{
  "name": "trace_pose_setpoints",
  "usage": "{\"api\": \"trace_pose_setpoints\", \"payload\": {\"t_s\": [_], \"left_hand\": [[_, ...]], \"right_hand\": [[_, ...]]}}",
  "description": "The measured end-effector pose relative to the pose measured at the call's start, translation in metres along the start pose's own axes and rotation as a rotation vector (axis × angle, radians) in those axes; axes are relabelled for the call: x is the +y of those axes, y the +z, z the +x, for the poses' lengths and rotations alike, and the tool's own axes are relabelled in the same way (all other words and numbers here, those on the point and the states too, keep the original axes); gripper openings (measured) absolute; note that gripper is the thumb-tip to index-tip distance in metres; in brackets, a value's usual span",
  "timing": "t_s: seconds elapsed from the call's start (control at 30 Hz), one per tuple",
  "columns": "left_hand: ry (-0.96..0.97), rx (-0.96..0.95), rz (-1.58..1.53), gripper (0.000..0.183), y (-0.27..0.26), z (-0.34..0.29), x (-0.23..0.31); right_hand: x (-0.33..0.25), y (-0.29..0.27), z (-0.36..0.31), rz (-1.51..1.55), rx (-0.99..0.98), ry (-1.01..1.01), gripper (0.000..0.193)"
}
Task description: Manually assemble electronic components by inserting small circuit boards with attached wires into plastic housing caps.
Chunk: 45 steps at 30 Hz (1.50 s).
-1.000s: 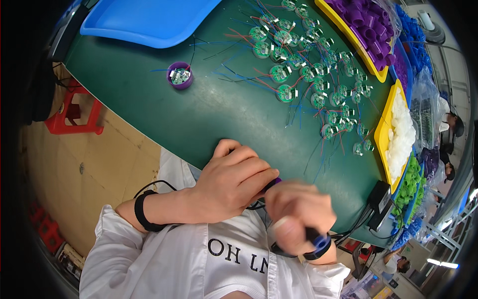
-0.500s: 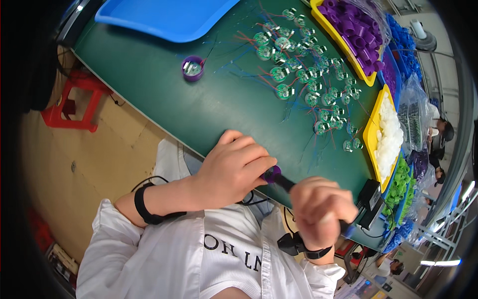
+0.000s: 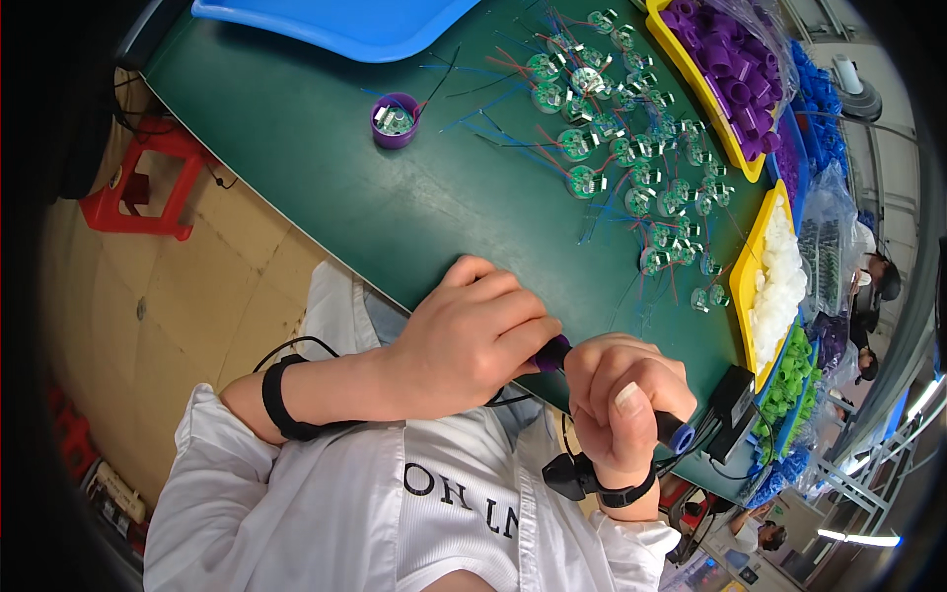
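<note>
Near the front edge of the green table, my left hand [image 3: 483, 331] is closed around a small purple plastic part [image 3: 552, 353], mostly hidden by the fingers. Pressed up close to it, my right hand [image 3: 626, 390] forms a fist around a dark round-handled tool [image 3: 675, 431] with a blue ring at its end. The tool's other end is hidden at the purple part. Farther off on the table stands a purple cup [image 3: 397, 143] with a round green circuit board [image 3: 392, 119] inside and wires trailing out.
Several round circuit boards [image 3: 587, 183] with red, blue and black wires lie across the table [image 3: 345, 197]. Yellow trays hold purple tubes [image 3: 735, 74] and white pieces [image 3: 779, 286]. A blue tray [image 3: 355, 30] sits at the far left. A black box [image 3: 732, 400] stands at the right edge.
My right hand has moved in toward my left, covering the dark shaft that showed between them. Its wrist has turned, and the tool's blue end now shows clearly. The view has shifted slightly.
</note>
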State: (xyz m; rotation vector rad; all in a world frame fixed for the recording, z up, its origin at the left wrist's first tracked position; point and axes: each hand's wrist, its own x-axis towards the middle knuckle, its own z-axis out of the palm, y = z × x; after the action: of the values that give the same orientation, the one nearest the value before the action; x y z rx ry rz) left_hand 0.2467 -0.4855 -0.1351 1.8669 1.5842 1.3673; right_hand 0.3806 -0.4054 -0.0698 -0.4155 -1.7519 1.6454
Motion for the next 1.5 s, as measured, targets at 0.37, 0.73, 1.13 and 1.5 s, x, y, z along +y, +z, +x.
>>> {"api": "trace_pose_setpoints", "payload": {"t_s": [0.37,0.73,1.13,1.5], "left_hand": [[-0.018,-0.019,-0.005,0.041,-0.005,0.005,0.006],[-0.092,-0.041,-0.512,0.041,-0.020,0.008,0.018],[0.162,0.065,-0.007,0.039,-0.038,0.042,0.073],[-0.055,-0.088,0.001,0.027,-0.045,0.053,0.070]], "right_hand": [[0.001,0.012,0.004,-0.178,-0.087,-0.086,0.027],[-0.063,-0.012,-0.014,0.293,0.164,-0.314,0.045],[-0.041,-0.026,-0.038,0.355,0.279,-0.233,0.028],[-0.033,-0.026,-0.041,0.357,0.309,-0.198,0.024]]}}
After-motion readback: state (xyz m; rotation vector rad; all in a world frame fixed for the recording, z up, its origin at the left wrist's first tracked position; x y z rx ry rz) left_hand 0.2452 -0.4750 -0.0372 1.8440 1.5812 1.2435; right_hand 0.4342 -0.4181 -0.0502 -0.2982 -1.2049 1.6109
